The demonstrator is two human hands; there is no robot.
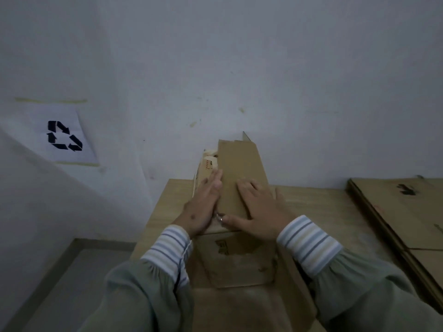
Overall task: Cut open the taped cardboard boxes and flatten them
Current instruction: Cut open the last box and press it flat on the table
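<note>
A brown cardboard box (239, 164) stands on the wooden table (318, 207), its long top reaching back toward the wall. My left hand (203, 204) lies flat along the left edge of the box top, fingers straight. My right hand (259, 207) presses flat on the top flap, fingers spread, with the thumb reaching left. A small shiny metal object (219, 217) sits between my left hand and my right thumb; I cannot tell what it is. The box's near face (239, 259) bears torn label marks.
Flattened cardboard sheets (402, 216) are stacked on the right of the table. A paper with a recycling symbol (64, 135) is taped to the wall at the left. The wall rises directly behind the box. Grey floor (72, 279) shows at lower left.
</note>
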